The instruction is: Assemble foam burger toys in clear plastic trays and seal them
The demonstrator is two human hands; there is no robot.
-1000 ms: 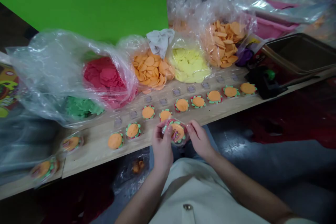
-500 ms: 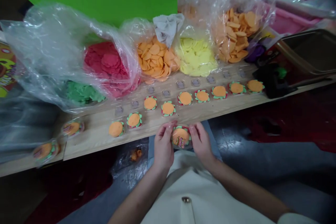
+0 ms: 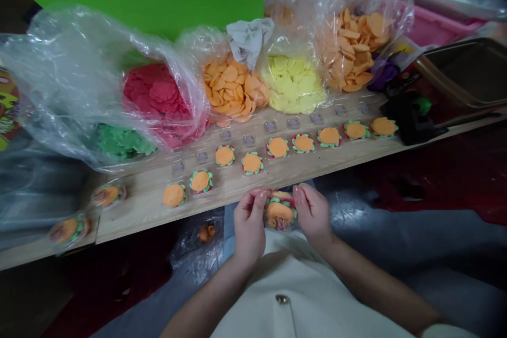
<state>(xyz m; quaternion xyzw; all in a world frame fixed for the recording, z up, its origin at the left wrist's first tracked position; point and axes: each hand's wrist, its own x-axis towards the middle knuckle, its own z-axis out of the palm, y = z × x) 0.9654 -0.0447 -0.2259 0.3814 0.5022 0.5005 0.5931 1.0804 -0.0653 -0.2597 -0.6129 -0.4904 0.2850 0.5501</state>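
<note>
Between my two hands, just off the table's front edge, is a small clear plastic pack (image 3: 280, 214) holding a toy burger with an orange top and green and red layers. My left hand (image 3: 251, 217) pinches its left side with thumb and fingers. Its right side is gripped by my right hand (image 3: 312, 215). A printed label shows on the front of the pack. Beyond my hands, a toy burger with an orange top (image 3: 252, 163) sits in a row of several like it on the wooden table (image 3: 293, 171).
Behind the row lie small clear plastic pieces (image 3: 270, 126). Open bags of green pieces (image 3: 124, 141), red pieces (image 3: 164, 95), orange discs (image 3: 233, 87) and yellow pieces (image 3: 295, 82) line the back. Labelled packs (image 3: 106, 195) sit at left. A black holder (image 3: 410, 119) stands at right.
The pack in my hands has tilted, so its layered edge now shows, and it has shifted slightly right and down. Both hands still grip it.
</note>
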